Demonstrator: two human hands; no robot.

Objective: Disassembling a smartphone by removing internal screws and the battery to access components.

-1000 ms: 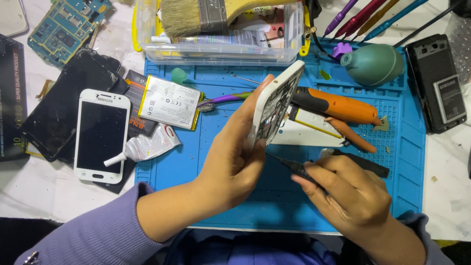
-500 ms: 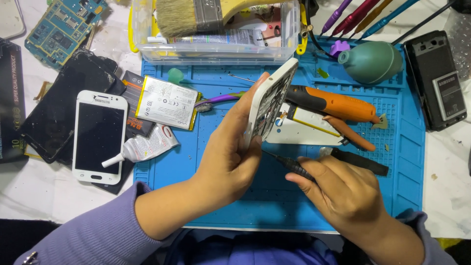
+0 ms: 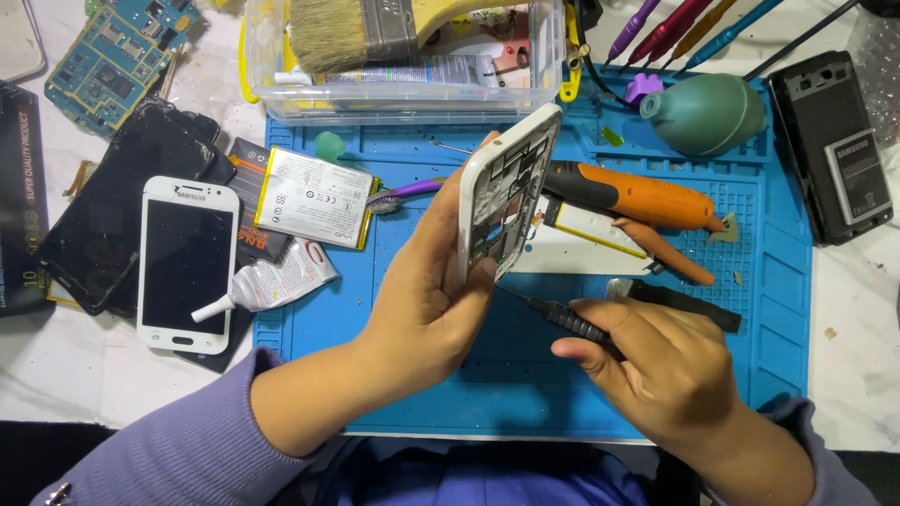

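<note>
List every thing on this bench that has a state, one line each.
left hand: gripping white phone frame, tilted, open side showing
right hand: holding black screwdriver, tip at frame
white phone: flat, screen dark
glue tube: lying, capped
plastic box: open, brush across it

A white phone frame point(image 3: 504, 192), stripped and open-faced, is held tilted on edge above the blue mat, while a slim black screwdriver point(image 3: 562, 320) is angled toward its lower edge.
</note>
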